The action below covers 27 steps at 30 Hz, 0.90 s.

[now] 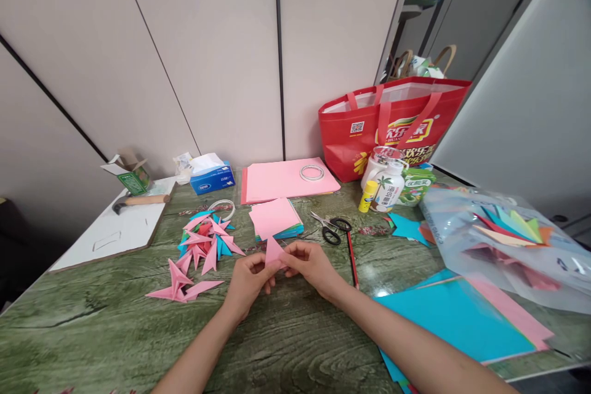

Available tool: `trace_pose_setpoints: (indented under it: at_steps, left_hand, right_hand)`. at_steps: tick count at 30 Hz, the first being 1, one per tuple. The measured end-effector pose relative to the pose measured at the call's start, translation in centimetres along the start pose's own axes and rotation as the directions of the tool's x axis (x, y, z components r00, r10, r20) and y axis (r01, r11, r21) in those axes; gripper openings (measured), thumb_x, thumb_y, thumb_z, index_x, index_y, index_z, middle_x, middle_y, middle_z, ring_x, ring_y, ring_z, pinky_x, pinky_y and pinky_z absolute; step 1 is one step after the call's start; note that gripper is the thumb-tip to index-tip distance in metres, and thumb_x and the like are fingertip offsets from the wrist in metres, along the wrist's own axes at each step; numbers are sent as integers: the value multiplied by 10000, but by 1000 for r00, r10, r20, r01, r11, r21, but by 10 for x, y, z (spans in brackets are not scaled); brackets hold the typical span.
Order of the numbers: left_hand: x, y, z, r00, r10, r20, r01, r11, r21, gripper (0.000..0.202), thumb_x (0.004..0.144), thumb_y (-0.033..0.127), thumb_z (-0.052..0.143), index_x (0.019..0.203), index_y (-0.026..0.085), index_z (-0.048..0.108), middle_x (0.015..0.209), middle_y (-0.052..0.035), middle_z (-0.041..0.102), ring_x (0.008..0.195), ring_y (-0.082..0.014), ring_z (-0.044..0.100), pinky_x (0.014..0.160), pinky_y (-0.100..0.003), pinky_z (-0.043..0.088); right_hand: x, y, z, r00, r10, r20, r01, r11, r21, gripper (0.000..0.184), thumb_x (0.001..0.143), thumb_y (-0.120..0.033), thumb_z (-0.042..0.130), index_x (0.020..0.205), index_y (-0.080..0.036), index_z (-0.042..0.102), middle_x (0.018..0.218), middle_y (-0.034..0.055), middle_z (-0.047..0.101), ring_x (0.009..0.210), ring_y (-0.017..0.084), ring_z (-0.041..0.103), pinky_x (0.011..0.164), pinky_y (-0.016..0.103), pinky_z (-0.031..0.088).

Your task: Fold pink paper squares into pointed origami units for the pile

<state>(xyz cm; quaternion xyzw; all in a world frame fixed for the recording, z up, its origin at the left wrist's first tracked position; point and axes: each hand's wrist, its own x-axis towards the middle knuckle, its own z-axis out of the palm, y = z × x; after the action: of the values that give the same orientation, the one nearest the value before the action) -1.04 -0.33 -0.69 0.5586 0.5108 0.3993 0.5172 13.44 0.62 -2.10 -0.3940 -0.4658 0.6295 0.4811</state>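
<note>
Both my hands meet over the green table (277,345) and pinch one small folded pink paper (273,251). My left hand (249,277) grips its lower left side with thumb and fingers closed. My right hand (308,263) grips its right edge, fingers curled. Just beyond the paper lies a stack of square coloured sheets (275,218) with pink on top. To the left lies a heap of folded pink, blue and red paper shapes (207,241), with one pink folded shape (182,286) closer to me.
Scissors (330,228) and a red pencil (352,255) lie right of my hands. Large pink sheets (289,180) carry a tape ring (312,172). A red bag (392,123), jars (386,184), glue stick (368,196), tissue box (212,177), hammer (138,201), blue sheets (457,320) and plastic bag (503,240) surround them.
</note>
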Motion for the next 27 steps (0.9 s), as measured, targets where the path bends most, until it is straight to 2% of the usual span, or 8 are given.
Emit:
trace_pose_setpoints:
  at_steps: [4, 8, 13, 16, 19, 23, 27]
  left_hand:
    - [-1, 0, 2, 1000, -19, 2, 19, 996, -86, 225, 659, 335, 627, 612, 116, 609, 482, -10, 595, 392, -100, 528, 396, -193, 414]
    - [-2, 1, 2, 997, -73, -22, 69, 986, -154, 205, 599, 302, 681, 575, 110, 613, 505, -40, 631, 440, -148, 585, 458, -261, 500]
    - [-3, 2, 3, 998, -66, 5, 66, 992, -111, 186, 577, 280, 697, 558, 112, 618, 489, -43, 638, 430, -158, 597, 469, -269, 510]
    - [-4, 1, 5, 998, -37, 42, 40, 996, -76, 197, 624, 300, 664, 579, 115, 615, 493, -37, 631, 433, -147, 590, 465, -259, 505]
    - [-4, -1, 5, 998, -13, 62, 18, 996, -86, 220, 684, 331, 611, 635, 116, 612, 523, -35, 629, 471, -142, 594, 484, -252, 505]
    - [-2, -3, 3, 1000, -19, -11, 17, 986, -166, 213, 682, 328, 616, 677, 115, 609, 565, -28, 628, 522, -139, 593, 524, -253, 510]
    - [0, -3, 0, 996, -39, -79, 20, 975, -223, 200, 666, 316, 631, 695, 120, 605, 546, -9, 605, 502, -127, 578, 535, -251, 507]
  right_hand:
    - [1, 2, 1, 1000, 6, -24, -5, 1000, 12, 307, 580, -412, 674, 635, -128, 572, 592, -23, 569, 482, 67, 498, 489, 210, 456]
    - [0, 2, 2, 1000, 8, -8, -9, 1000, -7, 307, 571, -405, 680, 677, -141, 564, 605, -23, 562, 498, 80, 507, 488, 218, 463]
    - [1, 1, 2, 999, -20, 39, 25, 994, -110, 277, 615, -407, 638, 631, -146, 550, 577, -29, 528, 492, 79, 472, 458, 207, 432]
    - [1, 4, 1, 999, -51, 18, 53, 982, -183, 265, 644, -384, 613, 569, -151, 510, 522, -39, 480, 455, 73, 435, 436, 209, 411]
    - [2, 5, 1, 998, -61, 19, 63, 982, -179, 255, 674, -388, 586, 612, -148, 521, 546, -28, 497, 454, 76, 444, 412, 206, 403]
    - [1, 5, 1, 996, -90, 10, 90, 992, -86, 255, 641, -364, 633, 749, -147, 553, 661, -1, 563, 534, 94, 506, 450, 207, 444]
    - [1, 4, 1, 994, -106, 23, 108, 991, -82, 237, 618, -338, 657, 738, -147, 583, 678, -1, 565, 562, 94, 511, 493, 215, 469]
